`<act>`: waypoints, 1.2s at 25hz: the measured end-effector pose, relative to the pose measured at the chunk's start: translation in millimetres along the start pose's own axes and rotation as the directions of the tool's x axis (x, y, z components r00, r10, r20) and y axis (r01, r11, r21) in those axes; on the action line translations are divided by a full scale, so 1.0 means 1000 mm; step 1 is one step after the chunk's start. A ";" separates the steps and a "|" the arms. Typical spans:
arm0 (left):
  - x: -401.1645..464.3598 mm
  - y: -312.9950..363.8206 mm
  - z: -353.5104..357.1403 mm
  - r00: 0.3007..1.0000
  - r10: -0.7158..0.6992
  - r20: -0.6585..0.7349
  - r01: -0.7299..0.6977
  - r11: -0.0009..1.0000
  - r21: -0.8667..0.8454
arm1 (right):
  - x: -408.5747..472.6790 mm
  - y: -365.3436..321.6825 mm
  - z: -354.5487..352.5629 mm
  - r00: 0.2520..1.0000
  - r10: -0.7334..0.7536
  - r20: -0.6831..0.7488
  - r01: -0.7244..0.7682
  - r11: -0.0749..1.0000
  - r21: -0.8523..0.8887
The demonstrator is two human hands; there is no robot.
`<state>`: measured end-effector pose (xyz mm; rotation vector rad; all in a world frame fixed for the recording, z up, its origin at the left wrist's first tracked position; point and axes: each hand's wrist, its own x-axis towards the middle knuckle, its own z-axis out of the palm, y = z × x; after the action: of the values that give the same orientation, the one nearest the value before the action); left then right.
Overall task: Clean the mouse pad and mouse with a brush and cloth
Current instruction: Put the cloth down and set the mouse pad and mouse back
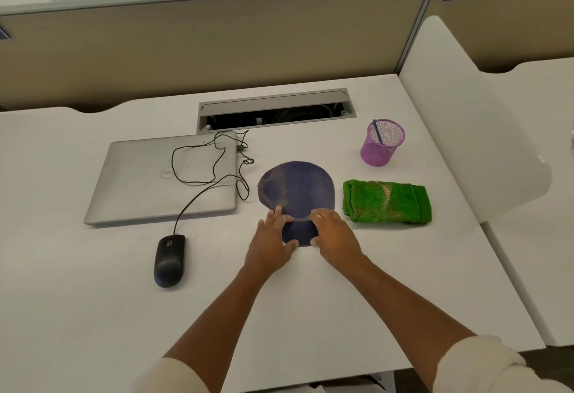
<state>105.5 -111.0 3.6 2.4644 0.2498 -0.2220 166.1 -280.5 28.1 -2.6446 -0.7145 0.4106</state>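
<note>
Both hands grip the near, wrist-rest end of the dusty purple mouse pad (pixel 296 190) on the white surface (pixel 93 315): the left hand (pixel 273 240) with fingers curled on its left edge, the right hand (pixel 334 231) on its right. A folded green cloth (pixel 386 201) lies just right of the pad, and a black mouse (pixel 170 260) well to its left.

Bright, even overhead light, soft faint shadows (mild wide-angle bending at edges), slightly soft focus.
</note>
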 end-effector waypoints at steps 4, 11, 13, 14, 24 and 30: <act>0.028 0.005 -0.005 0.999 -0.032 0.009 0.032 0.999 0.001 | 0.023 0.005 -0.008 0.999 0.042 0.006 -0.042 0.999 0.023; 0.028 0.005 -0.001 1.000 -0.022 -0.021 0.022 1.000 -0.003 | 0.027 0.007 -0.009 0.999 0.049 0.003 -0.049 0.998 0.032; 0.027 0.006 -0.004 1.000 -0.013 0.000 0.013 1.000 -0.008 | 0.025 0.005 -0.009 0.999 0.048 0.011 -0.048 0.999 0.019; 0.027 0.005 -0.006 1.000 -0.004 0.017 0.004 1.000 -0.006 | 0.025 0.004 -0.009 0.998 0.054 0.016 -0.055 0.998 0.013; -0.015 -0.017 -0.039 0.993 0.107 -0.044 -0.107 0.994 0.005 | 0.013 -0.075 0.008 0.986 0.058 -0.155 -0.052 0.998 0.042; -0.075 -0.091 -0.079 0.990 0.072 -0.123 -0.074 0.997 -0.013 | 0.010 -0.168 0.055 0.997 0.020 -0.075 -0.011 0.993 0.121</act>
<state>19.6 -1.0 28.3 2.4676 0.2123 -0.0366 83.1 -125.2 47.8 -2.5387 -0.6259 0.3445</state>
